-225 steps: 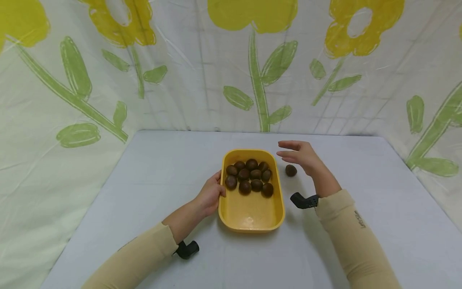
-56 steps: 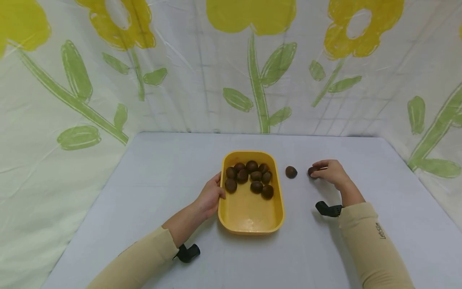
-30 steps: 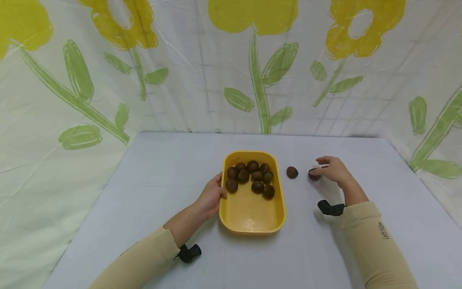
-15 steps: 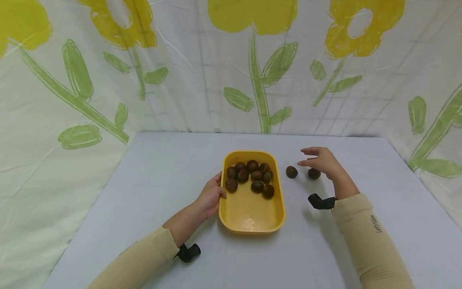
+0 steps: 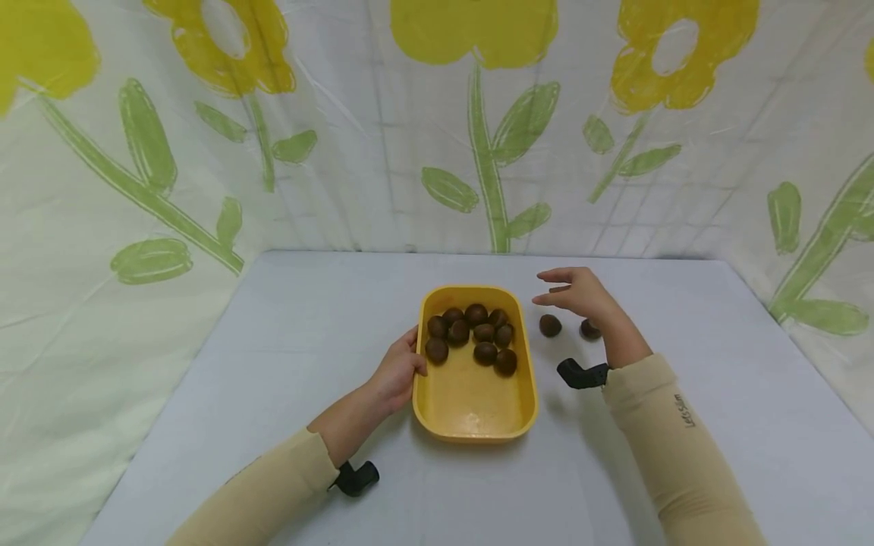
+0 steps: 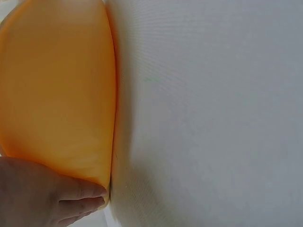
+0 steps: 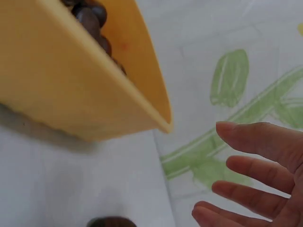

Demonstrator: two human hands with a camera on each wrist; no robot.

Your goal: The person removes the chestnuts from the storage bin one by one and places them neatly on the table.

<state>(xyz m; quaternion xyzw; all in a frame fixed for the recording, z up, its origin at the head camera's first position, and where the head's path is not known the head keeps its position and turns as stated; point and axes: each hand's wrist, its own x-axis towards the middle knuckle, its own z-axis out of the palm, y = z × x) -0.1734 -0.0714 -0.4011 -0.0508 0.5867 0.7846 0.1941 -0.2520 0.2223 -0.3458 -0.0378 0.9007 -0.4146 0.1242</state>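
A yellow plastic tray (image 5: 478,402) sits mid-table with several brown chestnuts (image 5: 476,315) gathered in its far half. My left hand (image 5: 396,371) grips its left side, thumb hooked over the rim; in the left wrist view the fingers (image 6: 80,189) lie along the outer wall. My right hand (image 5: 576,292) hovers beyond the tray's right side, fingers spread and holding nothing, which the right wrist view also shows. Two chestnuts lie on the table right of the tray: one (image 5: 550,325) below the right hand, the other (image 5: 590,329) partly hidden behind the right wrist.
The table has a pale cloth (image 5: 307,318). A white curtain with painted yellow flowers (image 5: 478,30) hangs behind its far edge. Each wrist carries a black camera mount, such as the right one (image 5: 580,374).
A chestnut has gone from the tray's front row, and a second now lies on the table at right. My right hand let go of it, rose and moved left; the left hand stays put.
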